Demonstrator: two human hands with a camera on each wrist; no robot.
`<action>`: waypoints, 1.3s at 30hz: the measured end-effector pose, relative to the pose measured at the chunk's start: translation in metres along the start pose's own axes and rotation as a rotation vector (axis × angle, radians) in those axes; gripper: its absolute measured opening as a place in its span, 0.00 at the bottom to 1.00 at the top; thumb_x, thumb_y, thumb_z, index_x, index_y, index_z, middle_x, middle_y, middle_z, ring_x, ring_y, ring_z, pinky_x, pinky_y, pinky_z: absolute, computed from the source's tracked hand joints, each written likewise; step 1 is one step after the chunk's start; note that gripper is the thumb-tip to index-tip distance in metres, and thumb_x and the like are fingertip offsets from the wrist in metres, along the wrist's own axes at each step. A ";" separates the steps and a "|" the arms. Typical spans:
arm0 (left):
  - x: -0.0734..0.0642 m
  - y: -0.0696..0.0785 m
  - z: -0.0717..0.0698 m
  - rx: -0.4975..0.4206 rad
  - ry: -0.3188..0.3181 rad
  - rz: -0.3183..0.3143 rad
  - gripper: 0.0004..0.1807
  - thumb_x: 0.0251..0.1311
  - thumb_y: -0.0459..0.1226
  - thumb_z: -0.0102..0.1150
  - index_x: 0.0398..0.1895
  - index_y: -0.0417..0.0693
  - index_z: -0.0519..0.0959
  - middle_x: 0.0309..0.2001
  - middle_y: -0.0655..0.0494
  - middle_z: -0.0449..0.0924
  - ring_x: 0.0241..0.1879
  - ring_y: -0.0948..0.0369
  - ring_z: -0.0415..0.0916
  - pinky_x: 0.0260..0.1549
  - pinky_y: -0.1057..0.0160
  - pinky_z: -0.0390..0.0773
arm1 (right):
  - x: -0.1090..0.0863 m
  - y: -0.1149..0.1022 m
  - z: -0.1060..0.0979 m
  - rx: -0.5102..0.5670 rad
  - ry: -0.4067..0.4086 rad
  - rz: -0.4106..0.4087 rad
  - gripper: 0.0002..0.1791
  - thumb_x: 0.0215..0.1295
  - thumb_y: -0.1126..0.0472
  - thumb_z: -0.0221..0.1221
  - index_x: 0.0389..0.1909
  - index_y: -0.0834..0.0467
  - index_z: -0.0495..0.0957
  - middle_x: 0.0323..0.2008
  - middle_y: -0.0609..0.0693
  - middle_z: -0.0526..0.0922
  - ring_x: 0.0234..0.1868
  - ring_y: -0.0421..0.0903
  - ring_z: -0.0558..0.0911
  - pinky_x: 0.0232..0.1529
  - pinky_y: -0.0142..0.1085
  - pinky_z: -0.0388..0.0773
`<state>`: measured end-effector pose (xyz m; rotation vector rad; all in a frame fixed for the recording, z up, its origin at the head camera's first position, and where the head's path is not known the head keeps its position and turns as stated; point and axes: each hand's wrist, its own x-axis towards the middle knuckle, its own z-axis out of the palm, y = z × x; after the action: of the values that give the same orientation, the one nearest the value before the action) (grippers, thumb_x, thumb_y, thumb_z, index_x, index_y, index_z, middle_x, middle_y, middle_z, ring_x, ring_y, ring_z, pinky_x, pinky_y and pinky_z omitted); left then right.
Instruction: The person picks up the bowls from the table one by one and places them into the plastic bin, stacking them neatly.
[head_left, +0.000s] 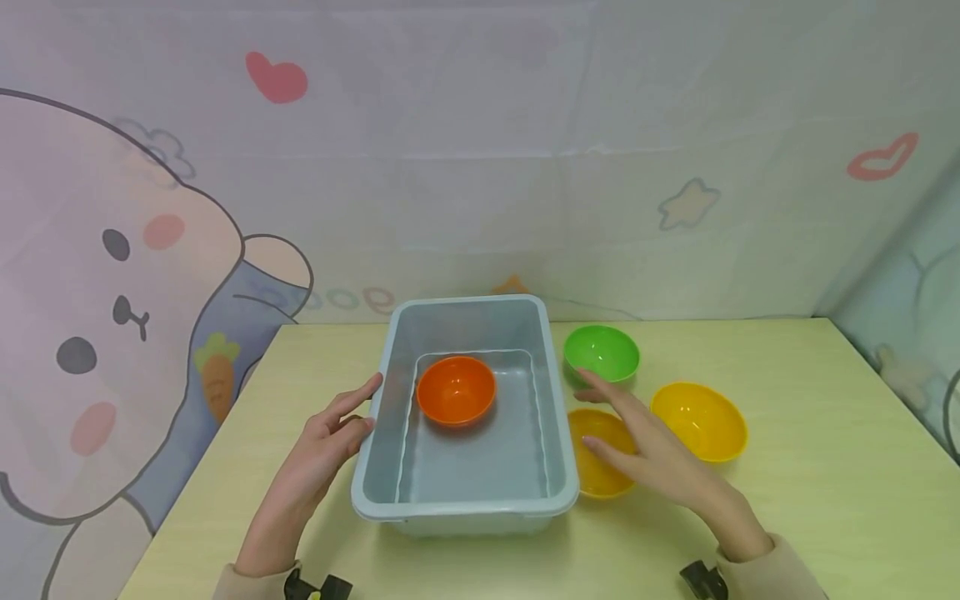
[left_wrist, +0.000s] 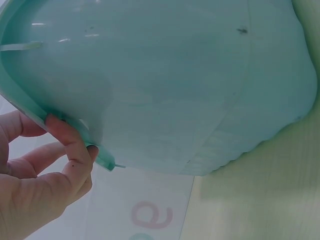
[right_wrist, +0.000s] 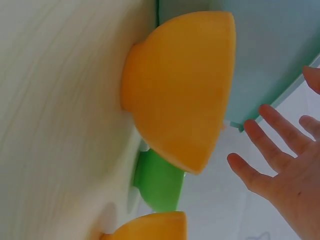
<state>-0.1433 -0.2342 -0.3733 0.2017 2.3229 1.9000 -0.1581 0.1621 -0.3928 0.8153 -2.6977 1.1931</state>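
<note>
The left hand (head_left: 318, 450) touches a grey tub (head_left: 465, 507) at its side (an orange bowl (head_left: 456, 392) sits inside), while the right hand (head_left: 654, 452) hangs over one yellow bowl (head_left: 594, 475), near a green bowl (head_left: 602, 354) and another yellow bowl (head_left: 699, 423).

Perhaps a playroom corner, cartoon-printed cloth backdrop (head_left: 480, 208), pale table (head_left: 832, 467)

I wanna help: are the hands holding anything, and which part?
Left hand touches the bin's left rim; can't tell if gripped. Right hand holds nothing.
</note>
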 end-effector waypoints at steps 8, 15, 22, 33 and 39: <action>0.001 0.000 0.000 -0.011 -0.017 0.012 0.30 0.70 0.36 0.46 0.74 0.55 0.57 0.65 0.50 0.59 0.43 0.64 0.79 0.49 0.70 0.75 | -0.006 0.014 0.005 -0.099 -0.028 -0.012 0.34 0.65 0.50 0.59 0.71 0.48 0.61 0.67 0.53 0.68 0.67 0.56 0.67 0.62 0.60 0.66; 0.001 -0.001 0.001 -0.014 -0.024 0.014 0.30 0.70 0.36 0.46 0.74 0.56 0.57 0.66 0.50 0.59 0.42 0.64 0.79 0.49 0.71 0.74 | -0.009 0.021 0.010 -0.254 -0.045 0.017 0.36 0.61 0.42 0.61 0.69 0.46 0.65 0.68 0.51 0.67 0.67 0.54 0.66 0.63 0.59 0.66; 0.002 -0.001 0.001 -0.020 -0.027 0.014 0.30 0.70 0.36 0.46 0.74 0.55 0.57 0.67 0.50 0.58 0.43 0.64 0.79 0.50 0.71 0.74 | -0.010 0.024 0.013 -0.341 -0.062 0.049 0.40 0.58 0.34 0.59 0.70 0.43 0.63 0.69 0.52 0.66 0.68 0.56 0.65 0.62 0.60 0.64; 0.000 0.000 -0.001 -0.026 -0.018 0.012 0.30 0.70 0.35 0.46 0.74 0.54 0.57 0.66 0.50 0.60 0.42 0.65 0.79 0.48 0.70 0.75 | -0.008 0.026 0.019 -0.346 -0.091 0.039 0.45 0.51 0.29 0.61 0.69 0.43 0.65 0.70 0.56 0.64 0.68 0.59 0.65 0.61 0.63 0.64; 0.000 0.001 -0.001 -0.022 -0.013 0.009 0.30 0.70 0.36 0.46 0.74 0.54 0.57 0.66 0.49 0.59 0.43 0.64 0.79 0.49 0.71 0.75 | -0.007 0.025 0.020 -0.354 -0.095 0.035 0.47 0.49 0.25 0.59 0.69 0.40 0.64 0.71 0.56 0.62 0.69 0.59 0.63 0.60 0.64 0.65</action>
<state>-0.1435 -0.2347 -0.3722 0.2224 2.2956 1.9216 -0.1617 0.1650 -0.4258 0.7895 -2.8860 0.6625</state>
